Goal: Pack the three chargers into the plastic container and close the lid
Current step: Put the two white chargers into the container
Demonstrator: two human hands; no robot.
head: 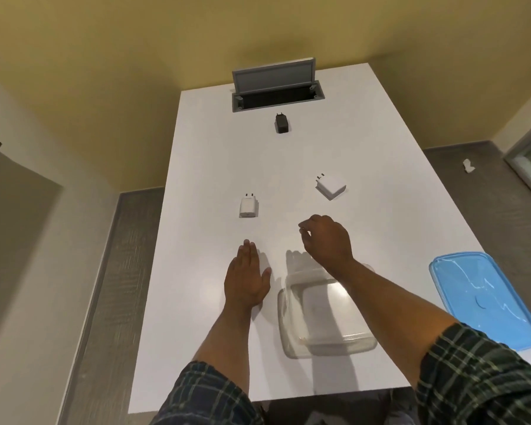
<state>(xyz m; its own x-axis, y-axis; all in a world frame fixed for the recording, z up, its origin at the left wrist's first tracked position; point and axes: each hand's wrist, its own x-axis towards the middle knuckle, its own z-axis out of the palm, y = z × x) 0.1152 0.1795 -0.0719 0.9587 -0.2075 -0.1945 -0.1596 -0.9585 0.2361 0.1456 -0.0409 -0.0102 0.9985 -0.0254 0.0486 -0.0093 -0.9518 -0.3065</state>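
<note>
Both hands were empty above the white rectangular table (196,154), with nothing packed yet.

The left hand (246,279) lay flat near the frame's centre, fingers straight and together, palm down just left of the clear plastic container (325,317). The right hand (327,240) hovered above the container's far rim, fingers loosely curled, gripping nothing, forearm crossing the container. The small white two-pin charger (249,205) sat above the left hand, the square white charger (331,186) upper right of centre, the black charger (282,123) farther up. The blue plastic lid (482,302) lay at lower right.
</note>
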